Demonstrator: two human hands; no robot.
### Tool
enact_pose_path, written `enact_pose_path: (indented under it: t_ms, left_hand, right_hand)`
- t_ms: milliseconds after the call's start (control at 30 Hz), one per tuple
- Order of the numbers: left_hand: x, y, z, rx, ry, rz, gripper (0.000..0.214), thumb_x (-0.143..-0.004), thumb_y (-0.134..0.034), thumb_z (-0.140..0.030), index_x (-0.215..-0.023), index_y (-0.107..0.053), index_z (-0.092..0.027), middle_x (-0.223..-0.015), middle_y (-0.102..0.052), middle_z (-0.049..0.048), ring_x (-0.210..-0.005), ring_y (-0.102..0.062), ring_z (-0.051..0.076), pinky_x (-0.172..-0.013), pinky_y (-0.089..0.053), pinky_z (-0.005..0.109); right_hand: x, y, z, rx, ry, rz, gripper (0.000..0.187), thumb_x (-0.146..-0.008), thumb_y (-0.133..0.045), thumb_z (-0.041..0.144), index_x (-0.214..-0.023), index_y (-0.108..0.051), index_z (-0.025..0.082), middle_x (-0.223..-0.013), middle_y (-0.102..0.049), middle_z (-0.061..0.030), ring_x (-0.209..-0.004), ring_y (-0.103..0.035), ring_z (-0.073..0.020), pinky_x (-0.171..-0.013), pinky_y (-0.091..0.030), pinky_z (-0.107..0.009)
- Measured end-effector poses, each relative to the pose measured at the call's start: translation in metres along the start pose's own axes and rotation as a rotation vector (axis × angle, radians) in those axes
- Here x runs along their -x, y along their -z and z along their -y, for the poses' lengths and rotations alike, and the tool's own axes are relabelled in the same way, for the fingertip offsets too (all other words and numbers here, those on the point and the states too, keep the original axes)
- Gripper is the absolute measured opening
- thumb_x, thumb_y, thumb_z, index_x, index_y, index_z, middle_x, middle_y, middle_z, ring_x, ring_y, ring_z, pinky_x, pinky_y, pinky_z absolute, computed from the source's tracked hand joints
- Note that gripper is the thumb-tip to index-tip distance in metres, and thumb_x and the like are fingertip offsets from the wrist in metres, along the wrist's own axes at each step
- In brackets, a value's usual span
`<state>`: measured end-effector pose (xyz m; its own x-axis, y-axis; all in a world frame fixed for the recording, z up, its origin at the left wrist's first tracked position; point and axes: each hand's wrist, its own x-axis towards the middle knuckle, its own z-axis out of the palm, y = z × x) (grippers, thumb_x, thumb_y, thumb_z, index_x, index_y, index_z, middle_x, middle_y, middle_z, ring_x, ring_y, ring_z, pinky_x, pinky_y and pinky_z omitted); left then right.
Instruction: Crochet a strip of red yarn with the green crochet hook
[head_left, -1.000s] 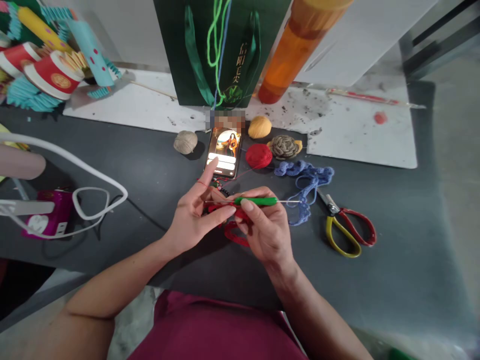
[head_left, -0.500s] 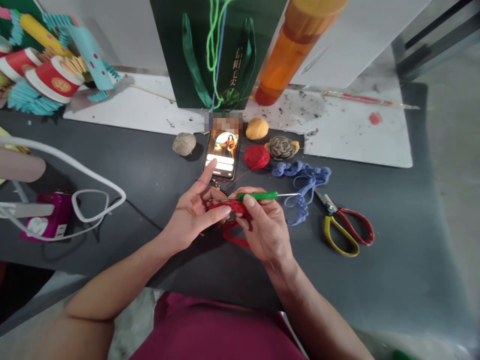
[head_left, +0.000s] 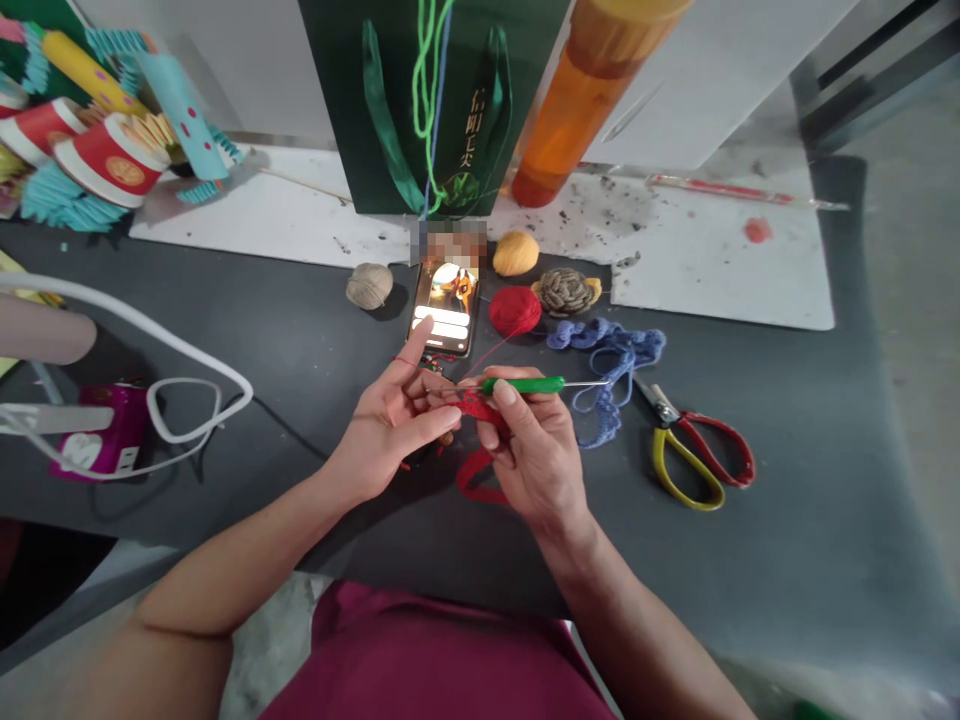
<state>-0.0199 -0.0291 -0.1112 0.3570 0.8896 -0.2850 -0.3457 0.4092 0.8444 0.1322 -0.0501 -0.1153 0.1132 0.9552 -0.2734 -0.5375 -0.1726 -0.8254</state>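
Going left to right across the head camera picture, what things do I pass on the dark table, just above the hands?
Tan twine ball → phone → red yarn ball → coiled grey-brown yarn piece → blue crocheted strip → yellow-and-red scissors

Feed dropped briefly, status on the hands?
Right hand gripping green crochet hook; left hand holding red crochet; phone just beyond left hand.

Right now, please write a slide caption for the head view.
Left hand and right hand work red yarn with a green crochet hook.
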Motion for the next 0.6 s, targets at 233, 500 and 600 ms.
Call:
enact_pose_path:
  t_ms: [233, 500, 600]
  left_hand:
    - [0.0, -0.002, -0.004, 0.022, 0.007, 0.007, 0.09, -0.083, -0.083, -0.027, -0.162, -0.041, -0.036, -0.095, -0.07, -0.0018, -0.069, -0.06, 0.009, -0.066, -0.051, 0.024]
    - [0.0, -0.008, -0.003, 0.163, 0.086, -0.124, 0.099, -0.075, -0.092, -0.026, -0.161, -0.043, -0.034, -0.074, -0.067, -0.0079, -0.059, -0.052, 0.006, -0.057, -0.043, 0.019]
    - [0.0, -0.009, -0.004, 0.231, 0.099, -0.13, 0.098, -0.073, -0.093, -0.022, -0.159, -0.047, -0.029, -0.069, -0.064, -0.0086, -0.054, -0.046, 0.005, -0.055, -0.041, 0.018]
  right_hand:
    - [0.003, -0.002, 0.0, 0.027, 0.063, -0.001, 0.018, -0.08, -0.087, 0.041, -0.088, -0.078, 0.027, -0.076, -0.08, 0.0022, -0.041, -0.051, -0.0064, -0.036, -0.041, -0.02]
    - [0.013, -0.002, -0.006, 0.407, 0.454, 0.036, 0.019, -0.093, -0.074, 0.018, -0.102, -0.082, 0.033, -0.1, -0.085, -0.0006, -0.063, -0.073, -0.0138, -0.059, -0.063, -0.03]
    - [0.014, -0.002, -0.006, 0.548, 0.633, 0.052, 0.027, -0.091, -0.076, 0.013, -0.104, -0.083, 0.035, -0.107, -0.085, -0.0016, -0.086, -0.08, -0.0204, -0.075, -0.067, -0.038]
